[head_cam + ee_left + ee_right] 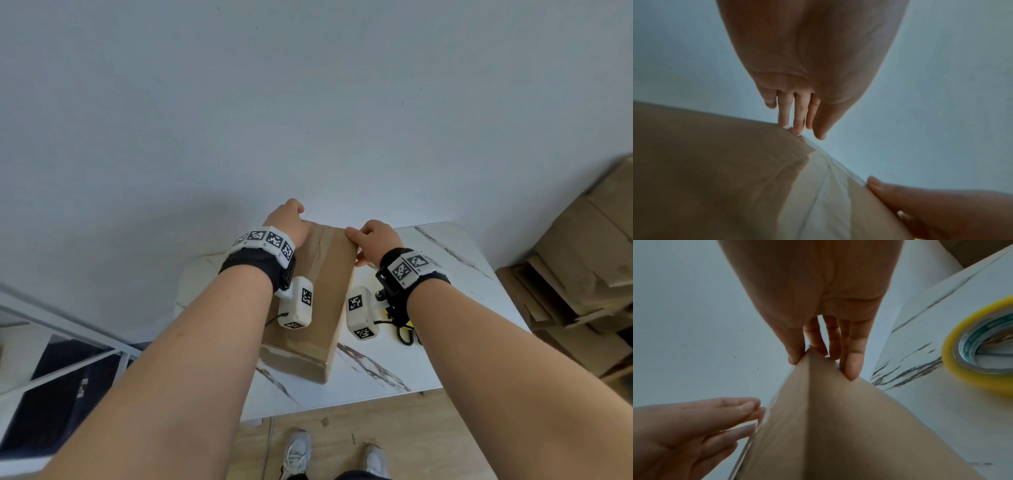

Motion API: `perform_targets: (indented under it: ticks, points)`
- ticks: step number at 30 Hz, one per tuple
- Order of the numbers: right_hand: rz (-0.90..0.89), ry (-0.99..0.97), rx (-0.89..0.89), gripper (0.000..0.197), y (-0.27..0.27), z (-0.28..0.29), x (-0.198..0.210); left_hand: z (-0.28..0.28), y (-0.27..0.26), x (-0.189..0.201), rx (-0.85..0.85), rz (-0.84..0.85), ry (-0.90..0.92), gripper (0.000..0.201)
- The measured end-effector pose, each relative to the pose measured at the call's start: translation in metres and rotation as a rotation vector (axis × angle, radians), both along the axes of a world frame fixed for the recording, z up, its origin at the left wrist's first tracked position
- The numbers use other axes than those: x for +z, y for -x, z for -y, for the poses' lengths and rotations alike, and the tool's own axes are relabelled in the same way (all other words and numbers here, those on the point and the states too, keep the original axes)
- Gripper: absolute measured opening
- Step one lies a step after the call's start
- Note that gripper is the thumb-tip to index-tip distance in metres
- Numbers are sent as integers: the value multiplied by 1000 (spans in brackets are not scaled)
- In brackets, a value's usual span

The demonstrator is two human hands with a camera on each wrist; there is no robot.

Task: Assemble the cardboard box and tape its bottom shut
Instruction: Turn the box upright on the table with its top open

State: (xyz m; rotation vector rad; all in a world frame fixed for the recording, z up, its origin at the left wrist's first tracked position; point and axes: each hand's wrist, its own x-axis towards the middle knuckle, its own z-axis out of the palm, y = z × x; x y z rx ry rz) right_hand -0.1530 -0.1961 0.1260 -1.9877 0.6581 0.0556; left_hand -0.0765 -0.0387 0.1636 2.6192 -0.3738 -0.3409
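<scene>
A brown cardboard box [318, 291] lies on the marble table [445, 308], one long face up, with a glossy strip of clear tape [828, 194] running along it. My left hand [289, 222] reaches over the far left corner; in the left wrist view its straight fingers [799, 125] touch the far edge of the box [715, 178]. My right hand [373, 240] is at the far right corner. In the right wrist view, thumb and fingers of the right hand [823, 368] pinch that corner of the box [838, 426].
A yellow tape roll [972, 379] lies on the table just right of the box, under my right wrist. Flattened cardboard [582, 274] is stacked on the right. A metal frame [68, 342] stands at the left. A wall rises right behind the table.
</scene>
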Motion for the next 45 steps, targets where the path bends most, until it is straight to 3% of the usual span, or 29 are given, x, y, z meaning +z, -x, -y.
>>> perform_targets:
  ticks: [7,13,17,21,28,34,37,41,45]
  points:
    - [-13,56,-143,35,8,3,-4,-28,6,6,239,41,17,41]
    - [-85,145,-82,38,16,8,-2,-50,35,-8,540,38,125,46]
    - [-135,140,-48,28,26,2,1,-60,60,-15,599,108,216,56]
    - [-189,180,-10,24,33,-5,6,-69,70,-19,684,-161,317,61]
    - [-161,208,-39,23,41,-30,3,-85,89,-30,595,-298,486,63]
    - [-116,181,-96,37,58,-25,2,-78,90,-30,607,-300,473,54]
    - [-110,154,-112,30,63,-26,4,-81,88,-29,589,-309,452,54]
    - [-52,107,-164,11,64,-31,3,-89,87,-27,509,-183,478,49]
    - [-38,130,-149,21,64,-38,-1,-99,80,-28,464,-85,486,46]
